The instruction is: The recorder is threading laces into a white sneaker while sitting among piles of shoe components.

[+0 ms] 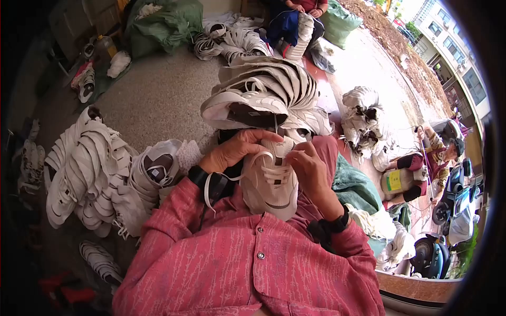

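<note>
A cream sneaker upper [269,192] lies on my lap, toe toward me, its lace partly threaded through the eyelets. My left hand [237,151] is closed on its upper left edge, fingers reaching across the tongue [280,148]. A loose white shoelace [207,189] loops out beside that hand and hangs past the wrist. My right hand [311,166] is pinched at the right eyelet edge; what lies between its fingertips is hidden. Just beyond both hands stands a nested stack of similar shoe uppers [274,79], the nearest opening facing me.
More nested uppers [87,168] lie to the left, with another bundle [363,121] at right. A green sack [166,29] sits at the back. Ahead, another person's hands [305,9] hold a shoe stack. A further person [440,152] sits at far right near a parked scooter [435,258].
</note>
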Demonstrator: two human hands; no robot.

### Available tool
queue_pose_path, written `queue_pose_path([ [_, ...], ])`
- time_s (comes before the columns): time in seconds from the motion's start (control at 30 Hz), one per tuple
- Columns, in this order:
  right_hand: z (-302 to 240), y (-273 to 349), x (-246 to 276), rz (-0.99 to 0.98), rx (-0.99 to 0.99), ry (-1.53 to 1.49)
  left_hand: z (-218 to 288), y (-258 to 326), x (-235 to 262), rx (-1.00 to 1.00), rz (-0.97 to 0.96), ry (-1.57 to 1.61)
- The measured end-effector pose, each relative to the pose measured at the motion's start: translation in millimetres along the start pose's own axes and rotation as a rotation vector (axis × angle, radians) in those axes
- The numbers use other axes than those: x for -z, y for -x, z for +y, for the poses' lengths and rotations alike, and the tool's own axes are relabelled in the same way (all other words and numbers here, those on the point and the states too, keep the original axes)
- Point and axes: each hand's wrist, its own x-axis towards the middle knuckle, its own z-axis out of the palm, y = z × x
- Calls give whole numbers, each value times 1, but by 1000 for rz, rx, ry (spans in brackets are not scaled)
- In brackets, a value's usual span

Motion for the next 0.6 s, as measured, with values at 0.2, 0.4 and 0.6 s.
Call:
queue_pose_path([
  [0.2, -9, 2, -3, -78, 47, -17, 5, 3, -8, -26, 19, 5],
  [0.4, -9, -7, -3, -114, 16, -26, 5, 1, -3, 6, -11, -12],
  [0.6, -25, -18, 25, -148, 4, 105, 11, 5, -5, -4, -180, -59],
])
